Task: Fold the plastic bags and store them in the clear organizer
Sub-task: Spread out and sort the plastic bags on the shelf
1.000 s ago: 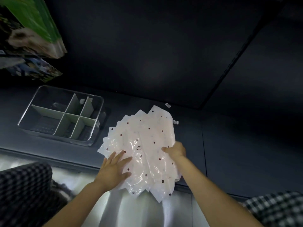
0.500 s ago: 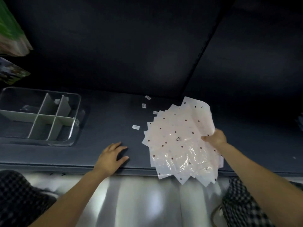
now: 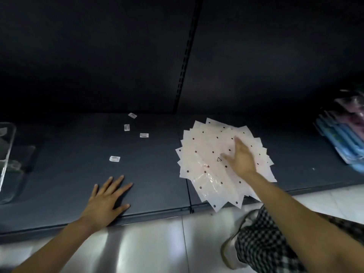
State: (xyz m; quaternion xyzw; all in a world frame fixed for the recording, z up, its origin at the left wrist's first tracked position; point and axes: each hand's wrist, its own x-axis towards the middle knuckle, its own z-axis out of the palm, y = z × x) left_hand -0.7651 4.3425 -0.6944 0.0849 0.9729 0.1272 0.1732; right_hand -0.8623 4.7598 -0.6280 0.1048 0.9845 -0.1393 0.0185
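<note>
Both hands flat on a dark shelf, bags fanned out at right.

The right hand (image 3: 241,158) lies with straight fingers on the bags (image 3: 204,154) (their near corners overhang the shelf (image 3: 78,154) edge); the left hand (image 3: 107,200) rests spread on bare shelf. Four labels (image 3: 114,158) lie scattered between. The organizer (image 3: 7,154) sits far left, above pale floor tiles (image 3: 157,243).

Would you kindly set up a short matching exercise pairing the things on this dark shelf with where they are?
1. plastic bags
2. clear organizer
3. left hand
4. small white labels

A. at the far left edge of view
B. flat on bare shelf near the front edge
C. fanned out under the right hand
D. scattered mid-shelf

Pairs: 1-C, 2-A, 3-B, 4-D
</note>
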